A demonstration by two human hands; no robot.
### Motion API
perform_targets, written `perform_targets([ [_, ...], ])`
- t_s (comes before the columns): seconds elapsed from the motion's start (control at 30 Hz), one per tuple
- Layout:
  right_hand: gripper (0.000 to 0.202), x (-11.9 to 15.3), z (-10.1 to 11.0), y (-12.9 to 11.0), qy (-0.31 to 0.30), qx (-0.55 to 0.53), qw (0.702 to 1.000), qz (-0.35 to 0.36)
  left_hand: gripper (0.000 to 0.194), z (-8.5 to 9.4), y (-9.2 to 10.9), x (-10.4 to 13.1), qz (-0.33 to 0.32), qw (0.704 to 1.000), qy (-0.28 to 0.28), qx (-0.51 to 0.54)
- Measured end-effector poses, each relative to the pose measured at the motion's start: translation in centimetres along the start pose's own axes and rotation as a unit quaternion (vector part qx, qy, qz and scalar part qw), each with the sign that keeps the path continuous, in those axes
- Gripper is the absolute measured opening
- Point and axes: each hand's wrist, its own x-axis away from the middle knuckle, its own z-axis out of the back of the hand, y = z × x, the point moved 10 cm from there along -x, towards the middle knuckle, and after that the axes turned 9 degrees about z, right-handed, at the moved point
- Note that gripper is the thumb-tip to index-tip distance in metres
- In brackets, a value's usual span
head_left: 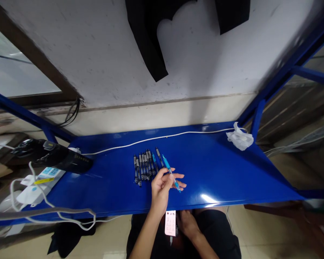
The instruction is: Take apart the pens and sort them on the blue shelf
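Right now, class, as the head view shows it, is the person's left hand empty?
No, the left hand holds a light-blue pen between its thumb and fingers.

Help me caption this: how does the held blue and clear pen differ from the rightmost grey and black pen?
The blue and clear pen is in the left hand; the grey and black pen lies on the blue tabletop. The held pen has blue ends; the lying pen's far part is grey. Both are slim.
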Motion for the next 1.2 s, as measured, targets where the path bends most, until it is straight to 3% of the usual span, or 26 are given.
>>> perform_targets([
  [0.17,0.047,0.3,-0.2,-0.1,-0.013,0.012,1.0,0.007,0.041,0.2,-0.4,0.0,0.001,1.0,-0.009,-0.009],
  [0.3,0.044,0.7,0.2,-0.4,-0.017,-0.004,0.999,0.029,0.033,0.2,-0.4,0.1,-0.011,0.999,-0.017,-0.03],
  [0.6,0.04,2.7,4.6,-1.6,0.073,-0.144,0.985,0.053,0.033,-1.4,1.0,0.9,-0.036,0.993,-0.05,-0.101],
  [0.7,0.038,4.8,7.5,-3.8,0.074,-0.2,0.973,0.086,0.029,-2.1,1.6,1.1,-0.039,0.989,-0.075,-0.125],
  [0.8,0.037,8.0,11.5,-7.7,0.03,-0.249,0.959,0.134,0.025,-2.8,1.1,1.2,-0.015,0.984,-0.103,-0.146],
  [0.93,0.041,11.3,18.1,-13.3,-0.024,-0.396,0.9,0.183,0.026,-3.7,0.4,1.1,-0.009,0.961,-0.132,-0.241],
  [1.03,0.042,11.2,22.8,-13.9,0.029,-0.461,0.87,0.174,0.024,-4.3,1.3,1.2,-0.063,0.953,-0.138,-0.263],
  [1.2,0.032,8.9,28.0,-13.7,0.11,-0.381,0.889,0.228,0.023,-4.0,2.0,1.2,-0.091,0.959,-0.143,-0.228],
])
